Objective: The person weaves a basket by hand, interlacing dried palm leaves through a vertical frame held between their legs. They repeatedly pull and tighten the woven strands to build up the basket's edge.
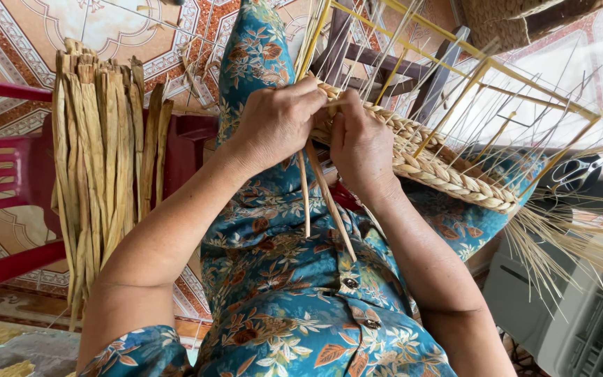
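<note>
The braid point(448, 174) lies on the lap, running long from the hands out to the right. Both hands meet at its near end — left hand point(277, 122) and right hand point(359, 143) pinching loose strands point(326, 199) that hang toward the body.

the half-woven basket point(448, 171) is resting on the person's lap, with its wire frame point(525, 87) rising beyond it. both hands are meeting at its near rim, left hand point(277, 122) just beside right hand point(361, 150). a bundle of dried strips point(102, 167) is lying across the chair point(8, 174) to the left. scissors point(581, 171) are sitting to the right.
</note>
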